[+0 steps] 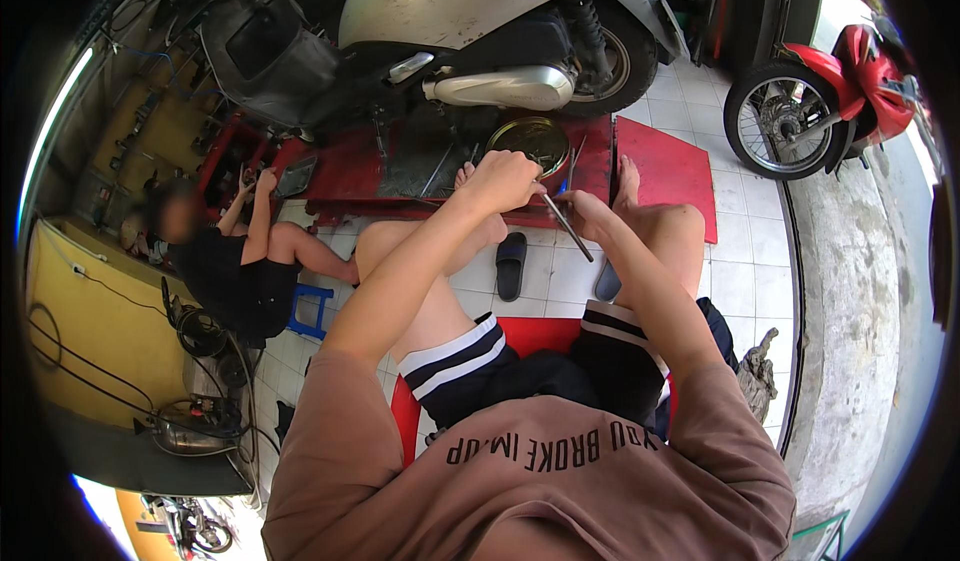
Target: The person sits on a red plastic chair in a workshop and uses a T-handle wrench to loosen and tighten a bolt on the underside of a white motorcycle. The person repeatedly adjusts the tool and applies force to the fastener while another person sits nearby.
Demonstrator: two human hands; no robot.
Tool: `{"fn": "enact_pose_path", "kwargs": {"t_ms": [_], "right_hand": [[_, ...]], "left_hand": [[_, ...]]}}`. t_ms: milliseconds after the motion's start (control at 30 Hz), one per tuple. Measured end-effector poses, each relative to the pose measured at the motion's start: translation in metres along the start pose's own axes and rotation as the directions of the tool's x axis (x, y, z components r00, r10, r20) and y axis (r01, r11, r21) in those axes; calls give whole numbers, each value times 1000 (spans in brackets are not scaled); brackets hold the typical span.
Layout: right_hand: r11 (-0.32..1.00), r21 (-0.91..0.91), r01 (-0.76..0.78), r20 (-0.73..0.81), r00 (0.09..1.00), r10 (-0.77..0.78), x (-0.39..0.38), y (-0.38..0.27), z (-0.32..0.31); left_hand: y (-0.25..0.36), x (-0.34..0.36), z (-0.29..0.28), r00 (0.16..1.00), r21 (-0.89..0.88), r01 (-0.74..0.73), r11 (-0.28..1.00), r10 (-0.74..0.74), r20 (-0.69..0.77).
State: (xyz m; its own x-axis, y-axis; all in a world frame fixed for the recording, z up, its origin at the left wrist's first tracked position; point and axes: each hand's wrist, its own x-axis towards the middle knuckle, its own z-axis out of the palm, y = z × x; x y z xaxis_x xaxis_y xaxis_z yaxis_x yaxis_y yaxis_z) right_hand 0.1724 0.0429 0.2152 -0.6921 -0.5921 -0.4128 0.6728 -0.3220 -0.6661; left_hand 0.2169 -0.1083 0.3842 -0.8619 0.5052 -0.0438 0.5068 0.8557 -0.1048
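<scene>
My left hand (pixel 503 183) is closed in a fist above the edge of a red lift platform. A slim dark metal rod (pixel 572 229) slants from beside its fingers down toward me; the gripped end is hidden. Close by, my right hand (pixel 588 214) has its fingers curled together beside the rod. Whether they touch it or pinch something small, I cannot make out. Just beyond my hands, a round pan (pixel 507 129) with a yellowish rim and dark liquid-looking contents sits on the platform. A thin tool with a blue part (pixel 572 168) lies at the pan's right.
A silver scooter (pixel 460 11) stands on the red platform (pixel 662 166). One dark slipper (pixel 511 266) lies on the tiles between my legs. At left, another person (pixel 230 271) sits on a blue stool (pixel 312 311). A red motorbike (pixel 840 101) is parked at far right.
</scene>
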Motion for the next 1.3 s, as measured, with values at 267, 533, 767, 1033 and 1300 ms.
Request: {"fn": "enact_pose_path", "kwargs": {"t_ms": [267,533,767,1033,1300], "right_hand": [[948,-314,-43,-146,989,-4,13,20,-1],[860,-510,12,-285,941,-182,-23,-9,-12],[792,-608,-49,-460,835,-302,-14,-14,15],[817,-570,-89,-466,854,-232,41,-14,-15],[775,-611,-161,-505,833,-225,51,-2,-17]], "left_hand": [[-44,-15,20,939,-64,0,998,22,343],[-149,-91,-14,997,-815,63,576,-69,28],[-233,-213,155,714,-941,100,322,-682,-158],[-226,-241,233,603,-994,60,87,-797,-33],[-232,-254,239,606,-985,154,82,-795,29]]}}
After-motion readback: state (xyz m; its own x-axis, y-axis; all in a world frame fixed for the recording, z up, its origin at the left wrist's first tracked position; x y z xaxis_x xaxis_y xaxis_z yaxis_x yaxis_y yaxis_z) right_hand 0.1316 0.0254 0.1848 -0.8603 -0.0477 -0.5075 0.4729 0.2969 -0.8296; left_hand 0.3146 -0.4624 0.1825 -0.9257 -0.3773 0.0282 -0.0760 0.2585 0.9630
